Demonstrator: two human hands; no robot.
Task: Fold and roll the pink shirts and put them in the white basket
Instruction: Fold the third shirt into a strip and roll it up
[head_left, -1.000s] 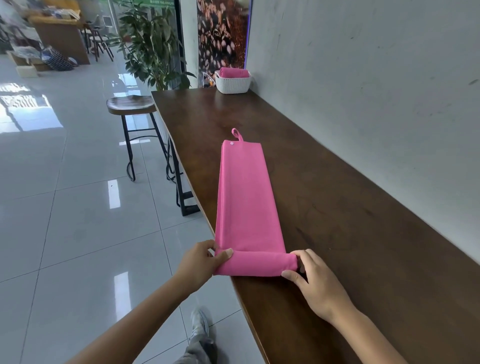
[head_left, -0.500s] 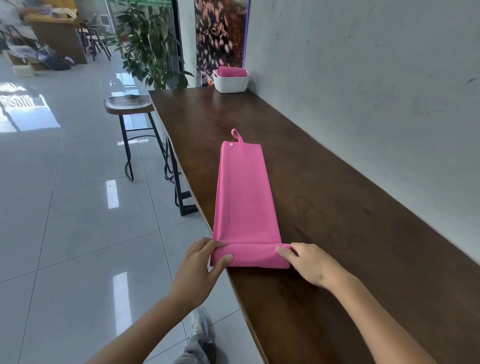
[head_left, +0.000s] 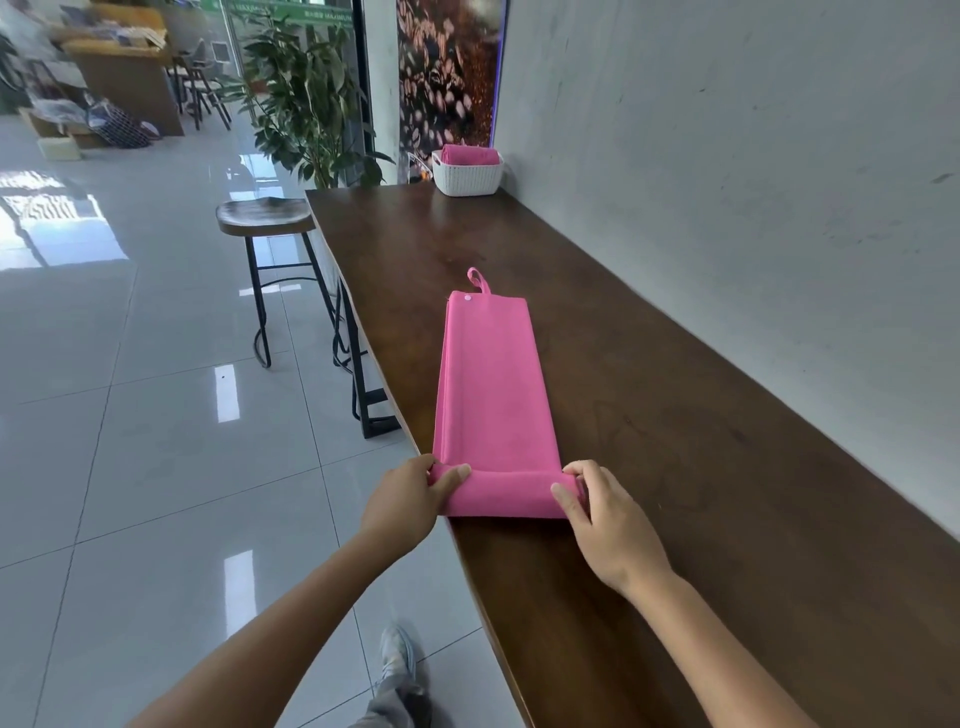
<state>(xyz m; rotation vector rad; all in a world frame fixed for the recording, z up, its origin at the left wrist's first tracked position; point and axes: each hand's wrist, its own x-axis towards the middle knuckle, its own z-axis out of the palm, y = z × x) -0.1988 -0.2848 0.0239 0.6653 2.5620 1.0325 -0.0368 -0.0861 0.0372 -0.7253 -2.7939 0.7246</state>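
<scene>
- Our left hand (head_left: 410, 493) and right hand (head_left: 608, 519) pinched the rolled near end of the pink shirt (head_left: 493, 395).
- The shirt lay on a dark wooden counter (head_left: 727, 467) along a grey wall (head_left: 753, 182).
- A white basket (head_left: 467, 179) stood at the far end.
- A stool (head_left: 265, 218) stood on the glossy tiled floor (head_left: 130, 441).

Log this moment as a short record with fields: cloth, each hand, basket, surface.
cloth: long folded pink shirt lying flat on the counter, its near end turned into a small roll, hanging loop at the far end
left hand: left hand grips the roll's left end
right hand: right hand grips the roll's right end
basket: white woven basket at the counter's far end, a pink roll inside
surface: dark brown wooden counter along a grey wall
</scene>
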